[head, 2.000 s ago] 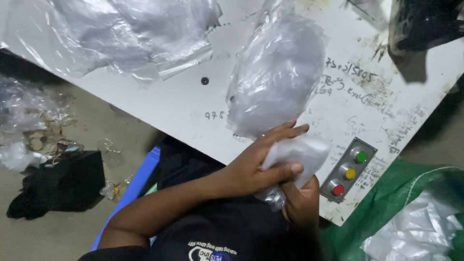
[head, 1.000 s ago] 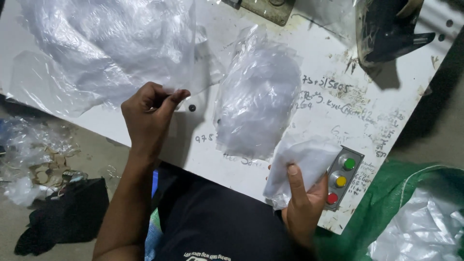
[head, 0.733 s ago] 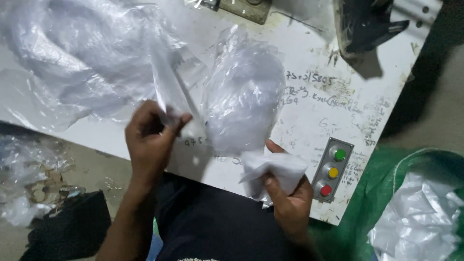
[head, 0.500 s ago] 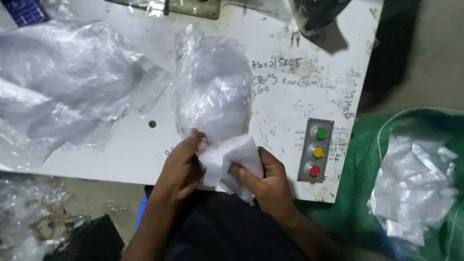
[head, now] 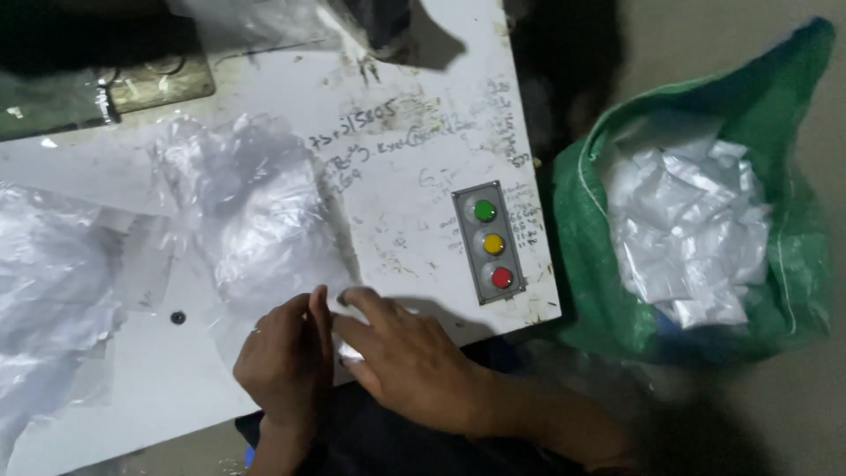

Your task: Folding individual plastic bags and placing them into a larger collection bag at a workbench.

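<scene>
Shifted lower since earlier: left hand (head: 286, 357) and right hand (head: 401, 353), pinching small white packet (head: 345, 353) at surface (head: 414, 176) six o'clock edge; best kept flat

White table (head: 414, 189); green sack (head: 608, 291); green, yellow, red buttons (head: 493, 244)

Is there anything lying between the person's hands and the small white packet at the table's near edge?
Nothing visible does. The left hand and right hand both close over the white packet at the table edge; only a sliver shows between them. The clear plastic bag lies just beyond.
</scene>
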